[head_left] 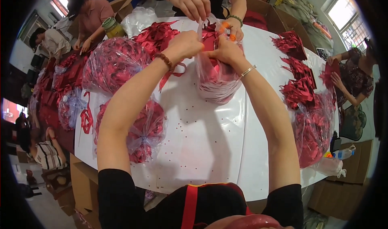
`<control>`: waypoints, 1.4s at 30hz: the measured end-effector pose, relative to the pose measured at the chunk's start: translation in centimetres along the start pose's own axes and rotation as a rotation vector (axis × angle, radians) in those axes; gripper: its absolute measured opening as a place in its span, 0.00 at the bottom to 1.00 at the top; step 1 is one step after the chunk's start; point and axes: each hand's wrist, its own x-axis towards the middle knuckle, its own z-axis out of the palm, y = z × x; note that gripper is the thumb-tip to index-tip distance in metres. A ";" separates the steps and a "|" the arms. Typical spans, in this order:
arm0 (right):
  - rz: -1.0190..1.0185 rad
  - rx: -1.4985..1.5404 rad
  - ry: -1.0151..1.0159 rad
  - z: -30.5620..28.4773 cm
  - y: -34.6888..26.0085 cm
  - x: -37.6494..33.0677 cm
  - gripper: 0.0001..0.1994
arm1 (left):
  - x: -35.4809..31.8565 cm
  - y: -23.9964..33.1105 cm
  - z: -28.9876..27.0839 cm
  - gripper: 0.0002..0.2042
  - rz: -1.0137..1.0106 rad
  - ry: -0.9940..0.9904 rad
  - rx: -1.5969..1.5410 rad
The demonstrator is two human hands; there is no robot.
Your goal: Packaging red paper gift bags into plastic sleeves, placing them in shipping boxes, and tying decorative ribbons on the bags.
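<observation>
While my left grip [187,45] is pinching the left edge of a clear bag [219,89], my right grip [229,51] is holding its right side, thumb lying against the plastic. The bag is resting on the white surface [190,150], ahead of my forearms, with red pieces [208,42] showing at its mouth. From across, a co-worker's right hand [194,3] and left hand [233,26] are reaching to the same rim. I am judging that this thin plastic is risking a tear if we are pulling unevenly, and a spill if one side is sagging. Just left, a loose red heap [155,37] is lying beside a filled bag [115,63]; its stray strips could be snagging on my wrist. Farther right, red bundles [298,92] are lining the edge.
</observation>
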 end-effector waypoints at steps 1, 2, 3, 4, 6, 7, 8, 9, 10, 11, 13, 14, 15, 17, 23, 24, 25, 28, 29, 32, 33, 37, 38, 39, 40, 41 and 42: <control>0.014 0.004 0.001 0.1 0.1 0.1 0.44 | -0.1 -0.1 -0.2 0.15 0.000 0.020 -0.048; -0.008 0.004 0.006 0.2 0.2 0.5 0.44 | 0.7 -0.9 -0.2 0.15 0.062 0.020 -0.105; -0.034 0.004 0.009 0.2 0.1 0.4 0.44 | 1.0 -1.2 -0.2 0.15 0.119 0.021 -0.163; -0.012 0.022 0.017 0.2 -0.1 0.0 0.31 | 1.3 -1.5 -0.2 0.16 0.107 0.031 -0.194; -0.052 -0.002 0.067 0.3 -0.3 0.2 0.31 | 2.0 -1.8 -0.1 0.16 0.178 -0.043 -0.391; -0.030 0.000 0.067 0.1 -0.4 -0.3 0.30 | 2.2 -1.5 0.4 0.16 0.272 0.014 -0.352; -0.012 0.009 0.020 0.0 0.1 -0.4 0.36 | 2.4 -1.1 1.0 0.15 0.323 0.049 -0.358; 0.007 0.022 -0.014 -0.4 0.5 -0.3 0.42 | 2.6 -0.5 1.4 0.15 0.385 0.085 -0.356; 0.033 0.040 -0.049 -0.7 0.5 -0.4 0.41 | 3.1 -0.7 1.7 0.12 0.421 0.117 -0.387; 0.002 0.028 -0.026 -0.4 0.7 -0.5 0.40 | 3.1 -0.9 2.4 0.11 0.505 0.180 -0.378; -0.057 0.007 0.047 0.7 0.8 -0.3 0.38 | 3.0 -0.8 3.2 0.10 0.553 0.228 -0.448; -0.027 0.003 0.016 1.2 0.4 -0.1 0.38 | 3.4 -1.6 3.9 0.09 0.422 0.196 -0.674; -0.019 -0.013 -0.031 1.1 -0.1 -0.5 0.37 | 3.0 -1.1 4.4 0.08 0.363 0.169 -0.849; 0.003 0.022 -0.050 1.2 0.7 -0.5 0.32 | 3.3 0.0 5.1 0.08 0.325 0.158 -0.877; -0.112 0.434 0.028 2.9 3.7 1.4 0.14 | 3.5 3.8 5.8 0.13 0.148 0.405 -0.161; -0.125 0.570 0.127 2.9 3.8 1.1 0.13 | 3.7 3.9 6.1 0.13 0.174 0.458 -0.094; 0.007 1.052 0.157 3.1 4.0 0.4 0.10 | 3.7 4.0 6.5 0.12 0.191 0.473 -0.016; 0.110 1.373 0.099 1.9 3.4 -1.3 0.06 | 3.8 4.3 7.4 0.12 0.242 0.549 0.084; 0.110 1.381 0.097 2.1 3.7 -1.4 0.06 | 3.9 4.3 7.5 0.13 0.237 0.523 0.031; 0.103 1.405 0.174 2.0 4.2 -1.4 0.05 | 3.8 4.9 7.5 0.13 0.182 0.467 -0.026; 0.099 1.410 0.178 1.9 4.3 -1.4 0.05 | 3.8 5.0 7.7 0.12 0.167 0.472 -0.034; 0.102 1.468 0.176 1.4 4.2 -1.6 0.05 | 4.4 4.9 7.3 0.13 0.137 0.470 -0.043; 0.078 1.536 0.272 1.5 4.2 -1.5 0.06 | 4.3 4.9 7.4 0.13 0.149 0.421 0.029; 0.049 1.601 0.368 1.5 4.1 -1.5 0.06 | 4.1 5.5 7.2 0.12 0.160 0.375 0.100; 0.008 1.745 0.313 1.3 4.5 -1.7 0.07 | 4.4 5.7 7.7 0.12 0.197 0.374 0.262; -0.078 1.876 0.294 0.9 5.1 -1.8 0.07 | 4.7 5.5 8.0 0.11 0.241 0.406 0.287; -0.163 2.003 0.281 0.4 6.2 -2.0 0.06 | 4.9 5.6 8.3 0.11 0.291 0.433 0.308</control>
